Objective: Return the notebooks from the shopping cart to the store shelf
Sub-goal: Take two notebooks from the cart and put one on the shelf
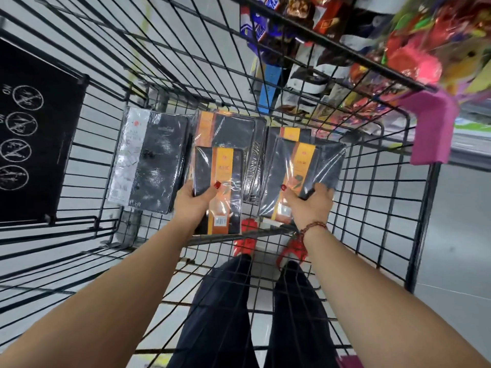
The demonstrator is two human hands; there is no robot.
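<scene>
Both my arms reach down into a black wire shopping cart (372, 213). My left hand (192, 205) grips a black notebook with an orange band (220, 179), wrapped in clear plastic, by its near edge. My right hand (310, 205) holds a second black-and-orange notebook (305, 168) at its near right corner. Further notebooks lie flat on the cart floor: a black one with a white band (148, 160) at the left, an orange-banded one (228, 128) behind the left hand, and another (292, 132) behind the right one.
A black warning sign (34, 134) hangs on the cart's left wall. Shelves with snack packs and candy bars (318, 30) show beyond the cart at the upper right. A pink corner guard (430, 128) sits on the cart's right rim. My legs and red shoes are below.
</scene>
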